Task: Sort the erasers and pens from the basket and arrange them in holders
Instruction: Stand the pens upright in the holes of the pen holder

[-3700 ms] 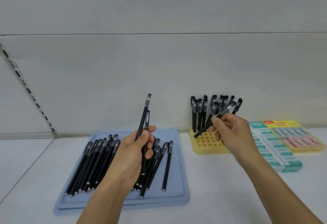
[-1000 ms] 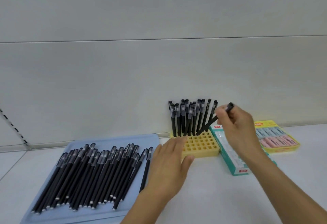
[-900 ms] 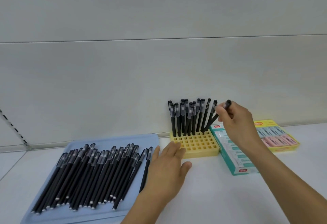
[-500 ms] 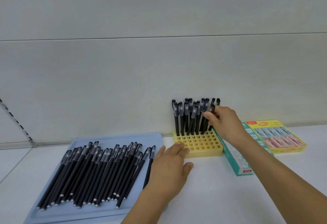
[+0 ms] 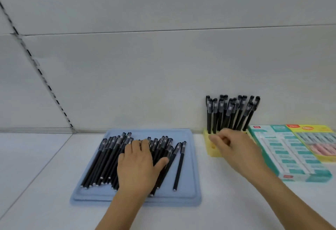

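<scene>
Left hand (image 5: 137,168) lies flat, fingers straight, on pens (image 5: 107,159) in tray (image 5: 190,175); right hand (image 5: 232,148) blurred, fingers' state unclear, over yellow holder (image 5: 212,150)

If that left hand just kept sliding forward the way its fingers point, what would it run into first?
More of the loose pens. The left hand lies flat on that pile with its fingers pointing toward the wall, so it would ride over their capped ends, then probably reach the far rim of the blue tray. How high the rim stands is unclear.
</scene>
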A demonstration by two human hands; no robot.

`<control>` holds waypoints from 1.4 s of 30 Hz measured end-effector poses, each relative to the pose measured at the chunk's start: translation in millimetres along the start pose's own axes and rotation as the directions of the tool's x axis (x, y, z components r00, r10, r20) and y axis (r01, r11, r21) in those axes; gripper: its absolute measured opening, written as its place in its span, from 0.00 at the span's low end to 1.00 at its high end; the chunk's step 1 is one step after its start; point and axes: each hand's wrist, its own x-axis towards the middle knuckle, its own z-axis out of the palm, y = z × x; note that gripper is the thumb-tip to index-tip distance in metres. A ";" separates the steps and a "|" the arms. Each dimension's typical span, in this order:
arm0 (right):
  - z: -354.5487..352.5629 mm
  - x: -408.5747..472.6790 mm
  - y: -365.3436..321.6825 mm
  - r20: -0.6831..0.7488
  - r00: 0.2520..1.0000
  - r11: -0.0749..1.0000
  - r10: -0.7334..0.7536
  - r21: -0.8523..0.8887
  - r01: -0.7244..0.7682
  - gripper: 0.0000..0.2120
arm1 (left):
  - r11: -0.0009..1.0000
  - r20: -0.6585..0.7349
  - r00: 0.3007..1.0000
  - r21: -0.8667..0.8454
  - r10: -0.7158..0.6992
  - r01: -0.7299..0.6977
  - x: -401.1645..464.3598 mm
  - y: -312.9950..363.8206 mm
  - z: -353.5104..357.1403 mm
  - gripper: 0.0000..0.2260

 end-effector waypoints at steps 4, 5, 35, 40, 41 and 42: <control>30.8 -3.9 -49.1 0.199 0.974 0.943 -0.106 -0.292 0.162 0.27 | 0.993 0.136 0.990 -0.099 -0.047 0.061 6.8 -4.7 -2.7 0.37; 37.6 -2.8 -56.4 0.223 0.969 0.922 -0.102 -0.346 0.176 0.28 | 0.988 0.163 0.985 -0.136 -0.055 0.077 9.1 -6.3 -4.0 0.36; -59.5 23.1 56.4 -0.303 0.925 0.939 0.231 0.320 -0.129 0.08 | -0.236 0.212 0.967 -0.942 0.139 0.240 27.7 51.4 -34.2 0.09; -53.1 37.6 74.0 -0.249 0.952 0.973 0.175 0.191 -0.129 0.07 | -0.243 0.195 0.969 -0.943 0.154 0.228 24.0 69.6 -31.0 0.08; -50.0 40.1 75.2 -0.243 0.956 0.976 0.164 0.178 -0.122 0.07 | -0.243 0.192 0.969 -0.943 0.156 0.227 23.0 71.8 -30.4 0.08; -47.4 42.6 76.2 -0.241 0.958 0.980 0.154 0.164 -0.117 0.07 | -0.239 0.189 0.969 -0.945 0.159 0.224 21.9 73.0 -29.5 0.08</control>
